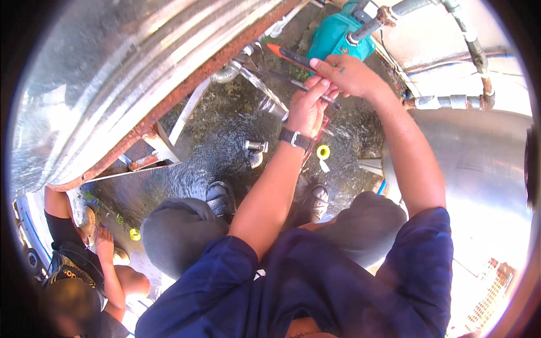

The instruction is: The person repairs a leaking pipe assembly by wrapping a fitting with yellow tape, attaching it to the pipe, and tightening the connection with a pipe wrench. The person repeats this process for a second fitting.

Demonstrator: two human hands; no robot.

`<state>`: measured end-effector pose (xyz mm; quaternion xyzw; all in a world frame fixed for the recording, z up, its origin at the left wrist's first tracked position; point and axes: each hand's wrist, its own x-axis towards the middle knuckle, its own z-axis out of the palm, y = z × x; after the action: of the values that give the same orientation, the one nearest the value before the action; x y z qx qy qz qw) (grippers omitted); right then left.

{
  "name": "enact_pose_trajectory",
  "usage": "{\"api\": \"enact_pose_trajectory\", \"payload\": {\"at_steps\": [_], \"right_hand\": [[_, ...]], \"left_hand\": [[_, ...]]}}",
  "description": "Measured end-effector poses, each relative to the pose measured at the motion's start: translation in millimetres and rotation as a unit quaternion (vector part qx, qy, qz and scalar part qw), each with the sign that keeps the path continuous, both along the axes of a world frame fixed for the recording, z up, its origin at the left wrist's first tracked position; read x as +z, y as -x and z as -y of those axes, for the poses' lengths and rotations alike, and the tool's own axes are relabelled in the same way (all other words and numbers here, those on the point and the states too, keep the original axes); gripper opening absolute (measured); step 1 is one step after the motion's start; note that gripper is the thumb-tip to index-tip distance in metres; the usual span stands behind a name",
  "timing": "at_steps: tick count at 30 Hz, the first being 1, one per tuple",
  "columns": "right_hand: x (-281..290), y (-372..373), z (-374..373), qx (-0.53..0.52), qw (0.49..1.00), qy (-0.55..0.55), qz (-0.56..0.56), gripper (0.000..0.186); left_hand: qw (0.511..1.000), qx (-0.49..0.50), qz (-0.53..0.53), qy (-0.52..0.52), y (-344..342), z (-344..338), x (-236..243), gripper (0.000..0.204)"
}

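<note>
My left hand (307,110), with a dark strap round its wrist, is closed round a thin dark metal rod (300,85). My right hand (346,75), just beyond it and nearly touching, grips a black tool with a pointed orange end (290,55) aimed to the left. What kind of tool it is I cannot make out. A long red piece (323,125) shows under my left hand, partly hidden. Left of the hands, water pours from a pipe (228,73). A metal pipe fitting (256,147) and a yellow tape spool (323,152) lie on the wet ground.
A teal pump (332,36) with grey pipes (394,12) stands just beyond my hands. A rusty frame (152,115) under a ribbed metal tank (84,73) borders the left, a steel tank (468,158) the right. Another person (84,270) crouches at lower left, near a yellow ring (134,234).
</note>
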<state>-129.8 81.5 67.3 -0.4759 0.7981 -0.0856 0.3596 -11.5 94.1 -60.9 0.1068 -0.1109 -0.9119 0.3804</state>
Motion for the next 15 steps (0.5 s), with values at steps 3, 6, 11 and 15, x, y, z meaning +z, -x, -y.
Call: {"api": "enact_pose_trajectory", "payload": {"at_steps": [3,6,11,15], "right_hand": [[-14,7,6,0.001,0.998,-0.03,0.054,0.063],[-20,11,12,0.003,0.994,-0.044,0.098,0.064],[-33,25,15,-0.026,0.992,-0.017,0.126,0.06],[-53,27,5,-0.118,0.962,0.044,0.244,0.053]], "left_hand": [[0.998,0.011,0.047,-0.029,-1,-2,19,0.022],[0.992,-0.008,0.119,-0.035,-8,-2,41,0.025],[0.933,0.068,0.313,-0.16,-1,-1,67,0.019],[0.804,0.094,0.527,-0.26,30,16,62,0.034]]}}
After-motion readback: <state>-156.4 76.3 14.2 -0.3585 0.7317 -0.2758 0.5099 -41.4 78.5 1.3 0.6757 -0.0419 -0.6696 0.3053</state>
